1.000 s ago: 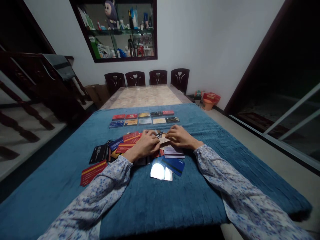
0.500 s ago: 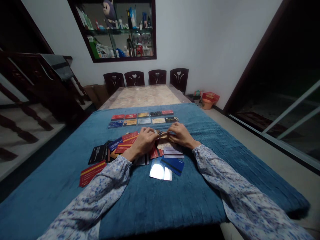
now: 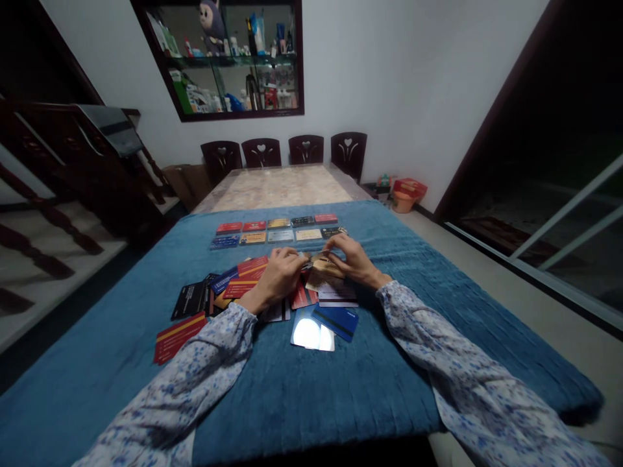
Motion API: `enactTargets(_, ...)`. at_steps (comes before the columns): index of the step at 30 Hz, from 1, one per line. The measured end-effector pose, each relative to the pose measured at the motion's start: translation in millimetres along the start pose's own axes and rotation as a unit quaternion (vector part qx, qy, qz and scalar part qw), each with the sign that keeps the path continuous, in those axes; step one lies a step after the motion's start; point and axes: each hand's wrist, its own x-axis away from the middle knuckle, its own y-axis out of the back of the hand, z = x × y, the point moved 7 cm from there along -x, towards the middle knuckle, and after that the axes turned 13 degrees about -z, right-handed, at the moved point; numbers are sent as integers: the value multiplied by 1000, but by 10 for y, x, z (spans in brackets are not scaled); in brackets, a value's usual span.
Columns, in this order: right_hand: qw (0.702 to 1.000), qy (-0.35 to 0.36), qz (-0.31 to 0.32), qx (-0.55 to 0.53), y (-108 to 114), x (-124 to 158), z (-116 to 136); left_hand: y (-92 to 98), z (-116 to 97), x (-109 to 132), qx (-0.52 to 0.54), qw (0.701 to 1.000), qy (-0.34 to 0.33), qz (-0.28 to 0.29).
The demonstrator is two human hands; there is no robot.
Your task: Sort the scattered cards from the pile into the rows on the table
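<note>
Over the loose pile, my left hand (image 3: 280, 277) and my right hand (image 3: 351, 261) pinch a card (image 3: 318, 257) between their fingertips, tilted and seen nearly edge-on. My fingers partly hide it. Just below lies a gold-coloured card (image 3: 325, 280), with a red card (image 3: 302, 296) and a pale purple card (image 3: 338, 296) close by. Nearer to me are a blue card (image 3: 337, 322) and a shiny silver card (image 3: 307, 333) reflecting light. Left of my left hand, red cards (image 3: 243, 283) overlap a blue card (image 3: 224, 281) and black cards (image 3: 189, 300).
Beyond my hands, cards lie in two neat rows, among them a light blue card (image 3: 281, 236) and a red card (image 3: 326, 218). A blue cloth (image 3: 389, 363) covers the near part of the table (image 3: 287, 185). Chairs (image 3: 306, 149) stand at its far end.
My right hand has shifted slightly up and left, its fingers more curled, and the held card has tilted. More of the gold-coloured card beneath shows. My left hand has barely moved.
</note>
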Motion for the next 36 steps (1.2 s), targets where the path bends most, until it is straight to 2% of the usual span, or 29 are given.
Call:
enactTargets(6, 993, 56, -4, 102, 24, -18, 56, 13, 15, -8, -6, 1000, 25, 1)
enactTargets(10, 981, 110, -2, 162, 70, -46, 201, 76, -1, -22, -2, 999, 37, -25)
enactTargets(16, 970, 167, 29, 175, 43, -60, 400, 148, -57, -28, 28, 996, 49, -64)
enactTargets(28, 972, 169, 58, 150, -184, -11, 434, 60, -88, -5, 73, 992, 97, -43)
enactTargets(32, 977, 151, 40, 148, -148, 36, 325, 57, -50, 27, 74, 990, 114, -40)
enactTargets(36, 981, 126, 56, 139, -87, 129, 143, 32, 2, 69, 66, 988, 133, -28)
